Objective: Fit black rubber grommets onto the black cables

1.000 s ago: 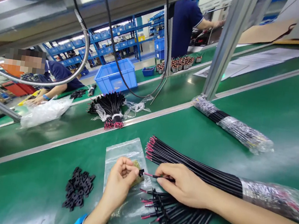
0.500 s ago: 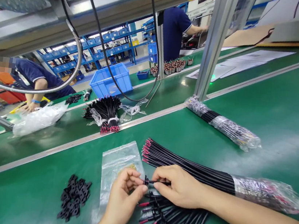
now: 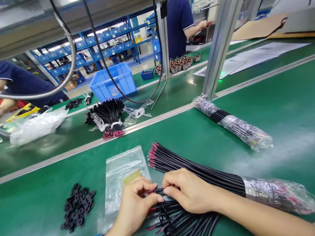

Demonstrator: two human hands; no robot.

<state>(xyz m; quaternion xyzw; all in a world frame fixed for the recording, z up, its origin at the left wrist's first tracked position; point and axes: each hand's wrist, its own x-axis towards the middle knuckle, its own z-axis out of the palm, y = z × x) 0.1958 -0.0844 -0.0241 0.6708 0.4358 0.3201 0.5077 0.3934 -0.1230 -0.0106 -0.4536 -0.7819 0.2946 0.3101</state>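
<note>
Between my two hands runs a black cable. My left hand is closed, thumb and fingers pinching the cable's end; the small black part there is mostly hidden by the fingertips. My right hand grips the same cable a little further along. Below my hands, several black cables with red ends lie fanned out, with small black pieces fitted near their tips. Behind the right hand lies a bundle of black cables, its far end in clear wrap. A pile of small black plastic parts sits left of my left hand.
Under my left hand lies a clear zip bag with a yellowish label. A wrapped cable bundle rests near the metal post. Beyond the rail are another cable bundle and a blue crate. Two co-workers stand further back.
The black part on the cable's end, seen earlier at my left fingertips, is now mostly covered by them. My left hand has shifted slightly right. The co-worker at left has moved their arms.
</note>
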